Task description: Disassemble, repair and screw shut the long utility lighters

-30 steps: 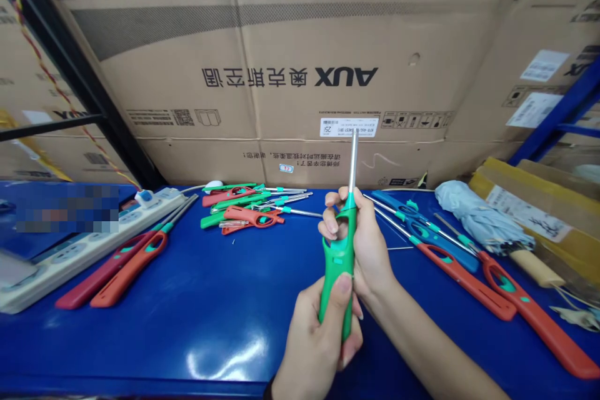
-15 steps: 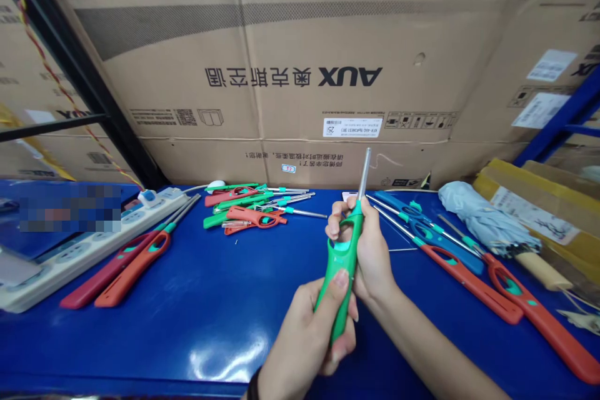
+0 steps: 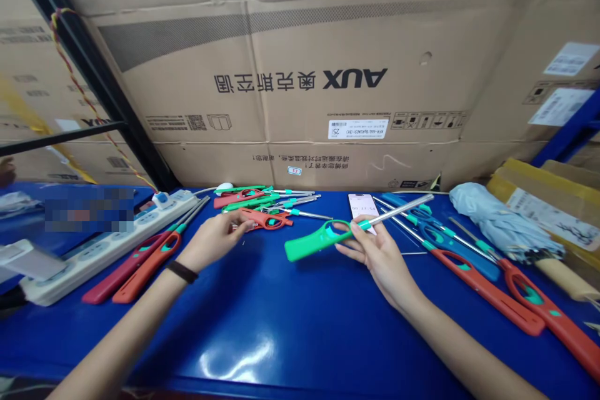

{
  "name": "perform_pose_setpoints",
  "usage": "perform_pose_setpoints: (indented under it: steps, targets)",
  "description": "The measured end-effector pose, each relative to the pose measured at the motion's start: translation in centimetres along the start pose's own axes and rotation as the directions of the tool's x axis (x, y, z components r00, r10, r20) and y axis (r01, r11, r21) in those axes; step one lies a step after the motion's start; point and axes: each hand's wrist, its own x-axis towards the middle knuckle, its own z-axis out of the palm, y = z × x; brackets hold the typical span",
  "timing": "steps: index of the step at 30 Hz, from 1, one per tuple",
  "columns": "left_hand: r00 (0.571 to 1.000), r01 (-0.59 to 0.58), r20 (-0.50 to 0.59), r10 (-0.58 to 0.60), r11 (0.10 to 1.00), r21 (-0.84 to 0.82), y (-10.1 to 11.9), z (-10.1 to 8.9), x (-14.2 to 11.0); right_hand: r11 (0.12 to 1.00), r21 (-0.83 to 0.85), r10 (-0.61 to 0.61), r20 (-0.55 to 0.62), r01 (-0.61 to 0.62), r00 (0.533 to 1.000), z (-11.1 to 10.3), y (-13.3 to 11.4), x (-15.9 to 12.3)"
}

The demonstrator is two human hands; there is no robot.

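In the head view my right hand (image 3: 375, 250) is closed on a green long-necked gas lighter (image 3: 314, 242) near where its metal tube joins the body. The lighter is tilted, its tube pointing up to the right. My left hand (image 3: 220, 236) is at the near side of a pile of lighters, beside an orange lighter body (image 3: 269, 219). Its thumb and fingers are drawn together; what they hold, if anything, is hidden. Green bodies and metal tubes lie in that pile, along with a red lighter body (image 3: 239, 199).
A white power strip (image 3: 112, 244) and two red lighters (image 3: 145, 272) lie left. Behind my right hand is a phone (image 3: 359, 205). Blue lighters, red lighters (image 3: 487, 290) and a folded umbrella (image 3: 501, 219) occupy the right. A cardboard box (image 3: 300, 31) stands behind the blue table (image 3: 281, 325).
My left hand has let go of the green lighter and moved left to the pile. The lighter, in my right hand, has swung from nearly upright to a flatter tilt. The phone has come into view.
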Motion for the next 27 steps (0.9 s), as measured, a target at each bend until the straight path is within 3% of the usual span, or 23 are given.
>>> perform_pose_setpoints:
  steps: [5,10,17,22,25,27]
  targets:
    - [0.997,0.057,-0.066,-0.048,0.987,0.147,-3.1,-0.7,-0.2,0.999,-0.019,0.033,-0.007,-0.033,0.999,0.2,1.6,-0.6]
    - [0.998,0.065,0.002,-0.066,0.981,0.182,-3.8,0.8,-0.6,0.993,-0.101,0.053,-0.016,-0.054,0.998,-0.1,1.5,-0.8]
    - [0.998,0.062,0.018,-0.067,0.978,0.199,-3.9,1.8,-0.3,0.994,-0.111,-0.002,-0.062,-0.005,0.998,-1.8,0.2,0.1]
    - [0.999,-0.031,0.022,0.027,0.981,0.193,-3.6,2.3,0.0,0.989,-0.149,0.003,-0.157,-0.027,0.988,-2.3,-0.2,0.3]
    - [0.995,-0.097,0.013,0.096,0.981,0.168,-2.4,3.0,0.4,0.953,-0.283,0.065,-0.172,-0.112,0.983,-2.9,-1.2,0.4]
    - [0.989,-0.146,0.003,0.147,0.979,0.142,-1.2,3.4,0.6,0.891,-0.423,0.127,-0.116,-0.165,0.985,-3.5,-2.1,0.6]
